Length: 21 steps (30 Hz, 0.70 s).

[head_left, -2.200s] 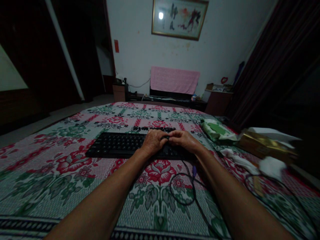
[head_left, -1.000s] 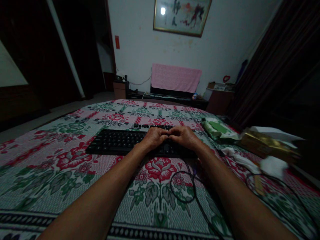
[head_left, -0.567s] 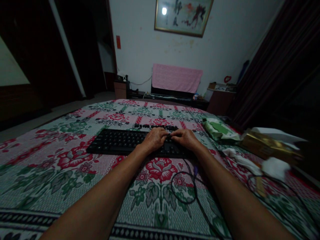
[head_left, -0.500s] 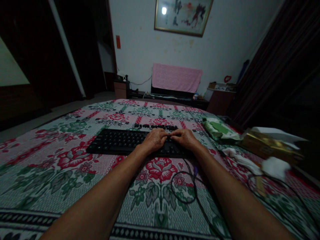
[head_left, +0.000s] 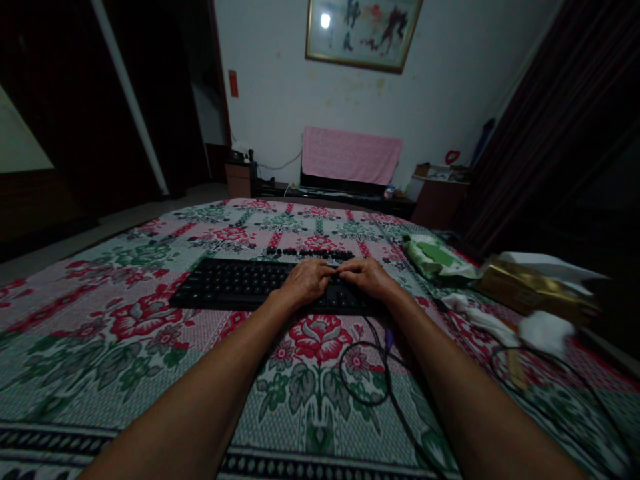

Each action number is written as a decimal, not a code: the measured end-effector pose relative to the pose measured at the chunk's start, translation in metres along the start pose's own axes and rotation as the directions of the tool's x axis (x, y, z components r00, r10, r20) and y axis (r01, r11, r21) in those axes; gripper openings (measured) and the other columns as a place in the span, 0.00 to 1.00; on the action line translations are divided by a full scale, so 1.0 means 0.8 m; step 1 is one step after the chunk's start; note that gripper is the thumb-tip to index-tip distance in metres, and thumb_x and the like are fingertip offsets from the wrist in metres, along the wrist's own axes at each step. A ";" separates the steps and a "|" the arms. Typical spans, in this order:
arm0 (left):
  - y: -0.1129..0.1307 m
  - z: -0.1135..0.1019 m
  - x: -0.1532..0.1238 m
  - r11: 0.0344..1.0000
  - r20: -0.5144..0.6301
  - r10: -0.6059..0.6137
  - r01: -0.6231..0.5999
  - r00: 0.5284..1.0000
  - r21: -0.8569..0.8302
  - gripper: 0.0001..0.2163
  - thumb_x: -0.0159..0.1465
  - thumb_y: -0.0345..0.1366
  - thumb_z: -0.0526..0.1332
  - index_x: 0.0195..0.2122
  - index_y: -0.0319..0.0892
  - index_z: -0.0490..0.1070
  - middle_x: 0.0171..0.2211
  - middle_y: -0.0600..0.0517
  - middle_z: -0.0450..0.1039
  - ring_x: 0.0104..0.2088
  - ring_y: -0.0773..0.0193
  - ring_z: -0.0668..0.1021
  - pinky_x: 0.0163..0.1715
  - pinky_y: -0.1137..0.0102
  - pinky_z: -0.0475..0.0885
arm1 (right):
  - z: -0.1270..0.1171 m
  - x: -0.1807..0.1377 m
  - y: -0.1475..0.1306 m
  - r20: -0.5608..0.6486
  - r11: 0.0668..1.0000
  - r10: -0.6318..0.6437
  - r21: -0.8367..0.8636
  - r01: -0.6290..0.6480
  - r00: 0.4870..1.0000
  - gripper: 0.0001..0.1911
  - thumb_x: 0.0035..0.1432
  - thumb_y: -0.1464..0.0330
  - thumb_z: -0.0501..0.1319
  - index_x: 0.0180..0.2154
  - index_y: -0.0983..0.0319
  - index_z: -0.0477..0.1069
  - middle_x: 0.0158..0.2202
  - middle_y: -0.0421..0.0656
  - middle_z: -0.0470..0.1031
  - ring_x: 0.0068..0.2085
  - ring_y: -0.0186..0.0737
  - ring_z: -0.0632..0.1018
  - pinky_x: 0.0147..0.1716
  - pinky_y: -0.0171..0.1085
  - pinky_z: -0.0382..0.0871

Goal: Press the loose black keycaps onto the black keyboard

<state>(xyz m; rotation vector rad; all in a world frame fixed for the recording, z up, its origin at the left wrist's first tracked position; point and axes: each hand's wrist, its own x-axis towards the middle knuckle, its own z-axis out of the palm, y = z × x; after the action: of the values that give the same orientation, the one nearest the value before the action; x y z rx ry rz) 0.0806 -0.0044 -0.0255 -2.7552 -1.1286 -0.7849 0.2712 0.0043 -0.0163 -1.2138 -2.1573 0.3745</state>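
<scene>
A black keyboard (head_left: 227, 280) lies on the flowered cloth (head_left: 150, 320). My left hand (head_left: 307, 280) rests over its right part, with fingers bent and fingertips pinched together. From the other side my right hand (head_left: 367, 275) comes in, also closed, its fingertips meeting those of my left hand just above the keys. Whatever is between the fingertips is too small and hidden to make out. Behind the keyboard runs a row of small black pieces (head_left: 310, 253), which look like loose keycaps. A black cable (head_left: 367, 402) with a purple plug (head_left: 389, 339) loops in front of the keyboard.
On the right lie a green-and-white packet (head_left: 440, 260), a gold box (head_left: 535, 290), crumpled white tissue (head_left: 547, 333) and another dark cable (head_left: 565, 363). A pink towel (head_left: 350, 155) covers a screen by the far wall. A dark curtain (head_left: 540, 120) hangs at right.
The view has shifted very slightly. Both hands stay in nearly the same place on the keyboard, fingertips still together.
</scene>
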 end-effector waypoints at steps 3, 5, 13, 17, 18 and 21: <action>0.001 0.000 0.000 1.000 0.001 -0.004 0.004 1.000 0.001 0.13 0.59 0.31 0.52 0.42 0.45 0.73 0.40 0.50 0.72 0.43 0.62 0.73 0.46 0.67 0.67 | 0.000 -0.001 -0.005 -0.011 0.997 0.005 -0.071 -0.006 1.000 0.10 0.48 0.72 0.59 0.34 0.60 0.77 0.34 0.42 0.77 0.36 0.37 0.76 0.37 0.34 0.68; 0.001 0.000 -0.001 1.000 0.000 -0.011 0.011 1.000 0.000 0.13 0.59 0.31 0.52 0.42 0.45 0.73 0.40 0.50 0.72 0.43 0.62 0.73 0.46 0.66 0.67 | 0.001 -0.001 -0.010 -0.016 0.992 -0.006 -0.124 0.004 1.000 0.10 0.48 0.72 0.60 0.34 0.60 0.77 0.33 0.42 0.77 0.36 0.37 0.76 0.37 0.34 0.68; 0.000 0.003 0.000 1.000 -0.022 -0.016 0.016 1.000 0.007 0.13 0.59 0.30 0.52 0.40 0.43 0.74 0.39 0.49 0.73 0.43 0.62 0.73 0.48 0.67 0.67 | 0.005 0.000 -0.006 -0.056 0.993 0.088 -0.072 -0.091 0.995 0.08 0.47 0.71 0.61 0.32 0.62 0.77 0.32 0.42 0.78 0.34 0.37 0.76 0.36 0.33 0.68; 0.000 0.001 0.001 1.000 -0.020 -0.006 0.006 1.000 0.003 0.13 0.59 0.29 0.52 0.37 0.41 0.75 0.37 0.49 0.73 0.41 0.62 0.74 0.46 0.67 0.67 | 0.005 0.000 -0.003 -0.057 0.990 0.140 -0.024 -0.142 0.988 0.07 0.45 0.71 0.62 0.30 0.62 0.77 0.32 0.42 0.78 0.35 0.38 0.77 0.37 0.34 0.68; 0.001 0.001 0.001 1.000 -0.020 -0.008 0.008 1.000 0.002 0.13 0.59 0.29 0.51 0.37 0.41 0.75 0.37 0.48 0.73 0.41 0.62 0.74 0.46 0.67 0.68 | 0.005 0.000 -0.003 -0.059 0.990 0.137 -0.016 -0.139 0.989 0.07 0.45 0.72 0.62 0.30 0.62 0.77 0.32 0.42 0.78 0.35 0.38 0.77 0.37 0.34 0.68; 0.002 0.000 0.001 1.000 -0.014 -0.023 0.023 1.000 0.004 0.13 0.59 0.29 0.51 0.38 0.41 0.74 0.38 0.48 0.73 0.41 0.62 0.74 0.46 0.66 0.68 | 0.005 0.001 -0.005 -0.064 0.993 0.115 -0.005 -0.116 0.991 0.07 0.45 0.72 0.61 0.29 0.61 0.77 0.32 0.41 0.78 0.35 0.37 0.77 0.38 0.33 0.68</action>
<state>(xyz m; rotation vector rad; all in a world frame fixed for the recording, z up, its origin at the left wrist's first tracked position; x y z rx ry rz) 0.0823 -0.0048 -0.0248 -2.7340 -1.1603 -0.8019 0.2655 0.0032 -0.0170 -1.3415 -2.0427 0.3702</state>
